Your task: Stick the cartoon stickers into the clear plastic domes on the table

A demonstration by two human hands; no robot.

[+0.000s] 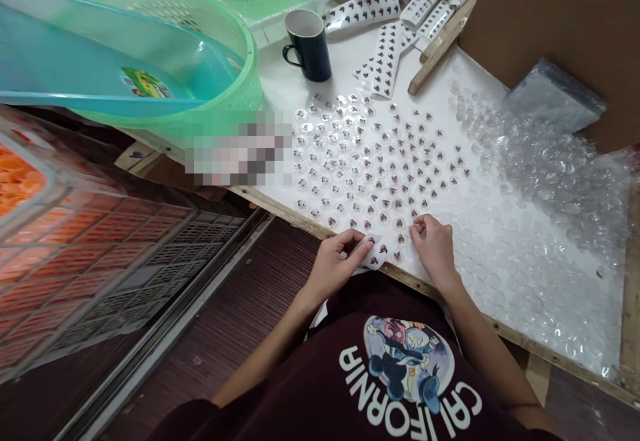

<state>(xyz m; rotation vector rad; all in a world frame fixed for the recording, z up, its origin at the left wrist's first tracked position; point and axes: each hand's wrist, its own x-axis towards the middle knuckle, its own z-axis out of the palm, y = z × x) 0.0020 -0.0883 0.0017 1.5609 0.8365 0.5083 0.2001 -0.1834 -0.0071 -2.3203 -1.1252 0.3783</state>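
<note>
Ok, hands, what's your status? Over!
Left hand: holding sticker sheet. Right hand: beside stickered discs, grip unclear. Dark mug: beyond the discs, away from both hands.

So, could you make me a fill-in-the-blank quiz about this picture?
1. A white sheet of small printed stickers is in the person's ____ hand.
2. The translucent blue plastic tub rests partly inside a round ____ plastic basket.
3. The white lettering on the dark maroon shirt spells ____.

Missing words: left; green; CALIFORNIA.
</note>
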